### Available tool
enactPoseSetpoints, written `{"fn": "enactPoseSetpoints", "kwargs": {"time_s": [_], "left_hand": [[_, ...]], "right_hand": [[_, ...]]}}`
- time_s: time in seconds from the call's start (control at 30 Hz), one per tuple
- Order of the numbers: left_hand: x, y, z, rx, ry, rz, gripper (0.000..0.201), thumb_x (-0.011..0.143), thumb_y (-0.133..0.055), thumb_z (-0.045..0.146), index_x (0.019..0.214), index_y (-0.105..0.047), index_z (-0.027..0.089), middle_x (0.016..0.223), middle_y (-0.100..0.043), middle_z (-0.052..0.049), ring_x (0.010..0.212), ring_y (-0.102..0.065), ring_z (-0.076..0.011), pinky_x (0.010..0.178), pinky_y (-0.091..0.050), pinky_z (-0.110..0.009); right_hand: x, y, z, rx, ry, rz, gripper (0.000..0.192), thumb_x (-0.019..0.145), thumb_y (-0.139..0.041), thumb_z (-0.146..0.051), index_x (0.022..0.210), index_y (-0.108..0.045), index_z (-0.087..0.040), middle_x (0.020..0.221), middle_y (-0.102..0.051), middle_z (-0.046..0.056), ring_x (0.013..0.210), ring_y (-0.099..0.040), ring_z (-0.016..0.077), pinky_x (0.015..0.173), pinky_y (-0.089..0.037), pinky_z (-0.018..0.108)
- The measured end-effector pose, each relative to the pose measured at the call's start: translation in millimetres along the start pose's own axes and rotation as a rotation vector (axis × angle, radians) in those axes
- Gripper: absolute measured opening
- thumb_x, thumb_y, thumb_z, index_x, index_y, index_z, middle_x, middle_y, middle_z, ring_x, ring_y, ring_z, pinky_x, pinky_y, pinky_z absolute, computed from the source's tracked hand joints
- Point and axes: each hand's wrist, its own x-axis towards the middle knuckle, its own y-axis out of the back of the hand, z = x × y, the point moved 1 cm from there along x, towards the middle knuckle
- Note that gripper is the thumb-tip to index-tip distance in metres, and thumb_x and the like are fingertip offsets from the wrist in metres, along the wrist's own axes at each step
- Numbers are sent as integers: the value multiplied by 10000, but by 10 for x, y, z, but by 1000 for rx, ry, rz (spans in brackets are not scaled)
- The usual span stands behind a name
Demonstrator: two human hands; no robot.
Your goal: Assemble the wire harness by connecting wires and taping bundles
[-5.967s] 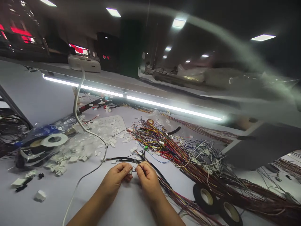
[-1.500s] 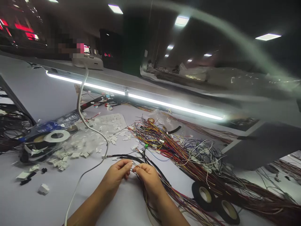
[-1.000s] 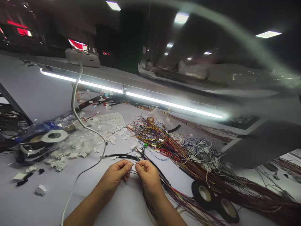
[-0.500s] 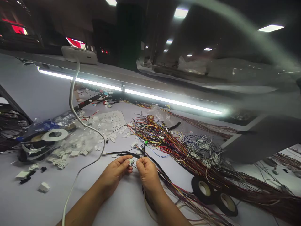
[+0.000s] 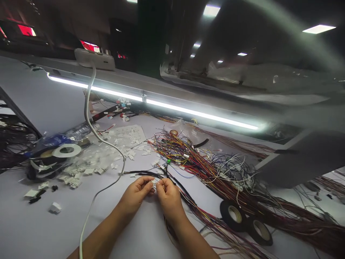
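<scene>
Between my two hands is a small white connector (image 5: pixel 154 182), pinched by the thumb and fingers of my left hand (image 5: pixel 138 192). My right hand (image 5: pixel 168 196) is closed on a thin wire (image 5: pixel 162 182) right at the connector's side; its tip is hidden by the fingers. Behind the hands runs a black-sleeved cable (image 5: pixel 145 174). A wire bundle (image 5: pixel 199 212) passes under and beside my right forearm.
White connector housings (image 5: pixel 72 181) lie scattered on the left, near a white tape roll (image 5: pixel 67 150). A large heap of coloured wires (image 5: pixel 194 165) stretches right. Black tape rolls (image 5: pixel 232 215) sit at the right. A white cable (image 5: pixel 107 185) hangs down across the left side.
My hands have drawn closer together, and the gap between the connector and my right fingers has narrowed. The whole view has shifted slightly.
</scene>
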Motion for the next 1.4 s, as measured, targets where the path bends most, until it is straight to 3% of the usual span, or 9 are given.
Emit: {"fn": "enactPoseSetpoints", "kwargs": {"time_s": [0.4,0.6,0.7,0.8,0.9,0.97,1.13,1.23,1.4], "left_hand": [[-11,-2,22,-41,62,-59,393,679,-782,408,974,-681,169,752,-697,-23,703,-620,-165,742,-486,-303],[-12,-60,34,-12,33,3,361,671,-759,398,941,-653,184,715,-665,0,661,-602,-160,688,-482,-293],[-18,-58,43,-16,-19,78,247,697,-711,335,885,-651,186,686,-628,16,623,-557,-133,624,-444,-252],[-25,-43,27,-24,-3,65,148,718,-653,284,805,-668,164,660,-609,7,629,-529,-128,615,-415,-238],[-26,-41,14,-46,-1,32,224,746,-657,370,806,-679,155,687,-606,-2,640,-515,-133,609,-401,-244],[-20,-44,14,-7,4,43,298,739,-678,445,784,-675,150,651,-585,5,610,-489,-130,596,-387,-246],[0,-41,25,80,-27,25,308,748,-673,470,758,-656,162,653,-576,11,625,-480,-136,629,-392,-255],[8,-31,15,132,-55,13,283,765,-658,450,754,-648,167,656,-561,15,634,-481,-142,627,-394,-259],[18,-18,-3,149,-60,17,255,770,-675,419,744,-653,166,646,-566,18,618,-488,-132,617,-395,-252]], "right_hand": [[4,-17,39,232,-118,-95,265,821,-593,-423,788,-547,-164,563,-594,-16,468,-537,111,461,-391,203],[-16,-44,15,259,-72,-88,238,831,-592,-404,805,-555,-170,630,-614,-7,517,-562,125,490,-431,224],[-25,33,-17,108,52,24,188,870,-553,-357,827,-585,-177,725,-622,13,637,-574,145,584,-452,247],[-25,126,-25,-147,266,136,151,898,-512,-263,803,-603,-190,805,-620,32,768,-575,164,707,-450,268],[-13,161,-8,-346,466,113,161,905,-477,-187,815,-609,-200,828,-620,39,789,-570,168,738,-436,273],[-4,158,3,-401,518,91,169,904,-466,-165,826,-611,-203,834,-623,41,792,-573,169,743,-433,272],[7,157,26,-265,286,60,112,863,-537,-222,922,-628,-195,830,-626,23,761,-574,160,710,-435,258],[19,169,35,-150,110,6,231,816,-605,-301,1011,-629,-179,701,-563,-25,619,-506,131,601,-405,236],[30,169,-23,-27,45,-78,193,809,-600,-341,750,-635,-160,619,-521,-33,567,-434,106,556,-357,223]]}}
